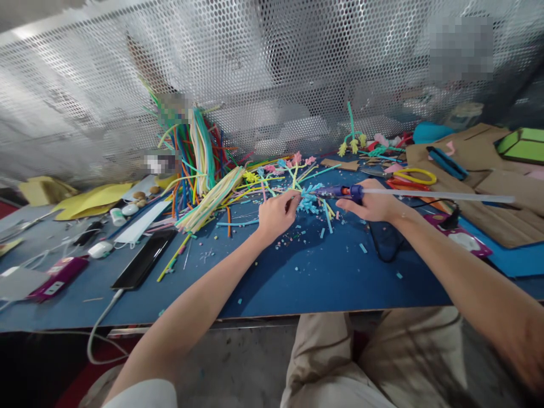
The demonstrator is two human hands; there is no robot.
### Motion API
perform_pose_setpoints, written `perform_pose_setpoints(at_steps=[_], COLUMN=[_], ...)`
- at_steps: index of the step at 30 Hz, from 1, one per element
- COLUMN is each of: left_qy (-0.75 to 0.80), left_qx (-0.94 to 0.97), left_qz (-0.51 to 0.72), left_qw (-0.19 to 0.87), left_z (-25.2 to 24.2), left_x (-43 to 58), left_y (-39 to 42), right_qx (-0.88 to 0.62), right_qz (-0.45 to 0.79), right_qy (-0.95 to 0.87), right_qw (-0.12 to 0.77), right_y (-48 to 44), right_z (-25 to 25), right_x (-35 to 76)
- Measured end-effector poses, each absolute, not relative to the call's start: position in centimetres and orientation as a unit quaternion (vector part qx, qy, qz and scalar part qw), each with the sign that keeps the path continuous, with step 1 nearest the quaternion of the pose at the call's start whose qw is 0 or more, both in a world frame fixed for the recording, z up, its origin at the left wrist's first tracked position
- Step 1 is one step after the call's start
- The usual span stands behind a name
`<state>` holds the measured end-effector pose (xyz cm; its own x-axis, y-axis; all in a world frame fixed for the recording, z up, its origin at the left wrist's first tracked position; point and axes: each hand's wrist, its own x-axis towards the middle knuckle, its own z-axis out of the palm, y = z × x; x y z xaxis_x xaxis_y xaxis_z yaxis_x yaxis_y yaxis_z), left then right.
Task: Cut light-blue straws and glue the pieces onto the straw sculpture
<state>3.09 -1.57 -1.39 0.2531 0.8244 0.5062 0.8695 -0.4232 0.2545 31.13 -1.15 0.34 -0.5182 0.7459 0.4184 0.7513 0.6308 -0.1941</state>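
My right hand (374,202) is wrapped round a purple hot glue gun (338,192), its nozzle pointing left. A long whitish glue stick (459,196) sticks out of its back end. Just left of the nozzle is a light blue fuzzy flower (309,199) made of pipe cleaners. My left hand (278,214) pinches this flower at its left side; the fingertips are partly hidden. The nozzle tip meets or nearly meets the blue fuzz; I cannot tell which. Behind my hands lie pink pipe-cleaner flowers (296,159) and a yellow one (250,177).
Bundled pipe cleaners (212,198) lie left of centre. A black phone (144,259) charges at the left, near a magenta power strip (57,279). Yellow-handled scissors (419,175), cardboard (510,190) and another power strip (471,241) are right. Perforated metal (272,73) walls the back; blue scraps litter the table.
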Motion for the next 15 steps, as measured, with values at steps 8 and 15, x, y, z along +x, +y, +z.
perform_pose_setpoints(at_steps=[8, 15], left_qy=[-0.527, -0.519], left_qx=[-0.793, -0.796], left_qz=[-0.304, -0.309], left_qw=[0.041, 0.037], left_z=[-1.34, -1.40], left_x=[3.10, 3.06], left_y=[-1.63, -1.69], right_qx=[-0.411, -0.411], right_qz=[-0.039, -0.035], right_qy=[-0.878, -0.878], right_qw=[0.241, 0.242], right_y=[-1.11, -1.25], right_z=[0.21, 0.33], right_x=[31.26, 31.25])
